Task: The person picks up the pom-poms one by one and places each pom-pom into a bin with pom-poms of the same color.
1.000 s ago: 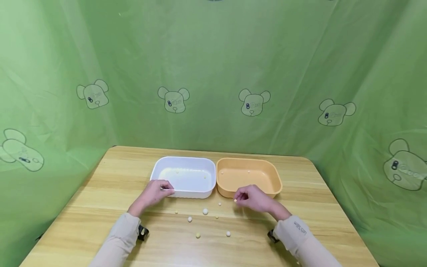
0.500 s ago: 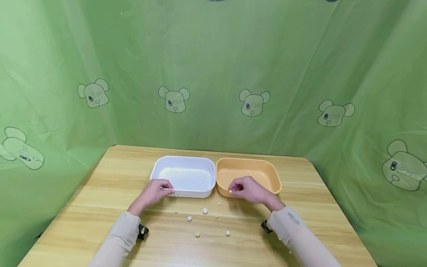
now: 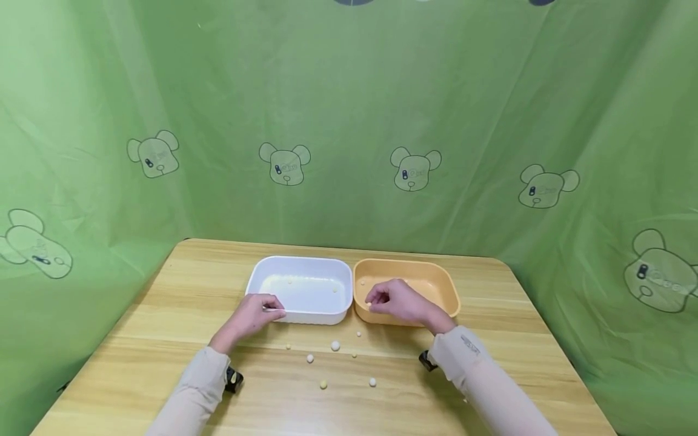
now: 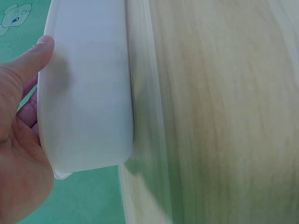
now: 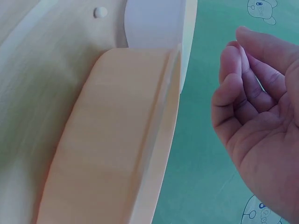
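My left hand (image 3: pixel 252 315) grips the near left rim of a white plastic basin (image 3: pixel 316 317). In the left wrist view its thumb (image 4: pixel 35 58) lies against the outer wall, the other fingers behind the rim. Over the near side of an orange basin (image 3: pixel 449 297) my right hand (image 3: pixel 402 301) pinches a small pale-yellow ball (image 3: pixel 369 304) between thumb and fingertips. That ball is hidden in the right wrist view, where the hand (image 5: pixel 257 102) hovers above the rim, apart from it. A few tiny balls lie inside both basins.
On the wooden table (image 3: pixel 262 399), in front of the basins, lie several loose balls, among them a larger white ball (image 3: pixel 335 346), a yellow ball (image 3: pixel 323 384) and another white ball (image 3: pixel 372 382). A green curtain (image 3: pixel 349 212) stands behind and along both sides.
My right hand has risen from near the table in front of the orange basin and moved left and forward over its rim, carrying the small ball. The left hand has stayed put.
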Tool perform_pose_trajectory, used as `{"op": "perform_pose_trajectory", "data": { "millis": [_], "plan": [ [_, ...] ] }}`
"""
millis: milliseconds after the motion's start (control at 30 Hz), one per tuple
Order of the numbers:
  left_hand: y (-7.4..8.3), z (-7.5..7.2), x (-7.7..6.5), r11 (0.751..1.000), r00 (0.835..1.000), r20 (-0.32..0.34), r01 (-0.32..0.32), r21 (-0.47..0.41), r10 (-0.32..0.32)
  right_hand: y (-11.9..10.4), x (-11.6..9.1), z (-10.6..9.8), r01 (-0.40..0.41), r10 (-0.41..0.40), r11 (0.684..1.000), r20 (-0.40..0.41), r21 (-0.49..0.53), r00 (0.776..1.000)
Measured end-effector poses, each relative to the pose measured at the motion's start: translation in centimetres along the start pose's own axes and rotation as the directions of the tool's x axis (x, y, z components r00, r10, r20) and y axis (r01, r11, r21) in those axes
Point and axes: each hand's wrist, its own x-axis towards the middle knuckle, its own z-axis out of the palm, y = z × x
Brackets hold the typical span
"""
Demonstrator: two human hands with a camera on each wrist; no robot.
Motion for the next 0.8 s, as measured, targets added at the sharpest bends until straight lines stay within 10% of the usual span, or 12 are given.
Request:
{"op": "perform_pose_trajectory", "data": {
  "millis": [800],
  "plan": [
    [-0.4,0.2,0.1,1.0,1.0,0.005,0.015,0.001,-0.015,-1.1,4.1,1.3,0.022,-0.019,0.998,0.052,-0.06,0.998]
  ]
}}
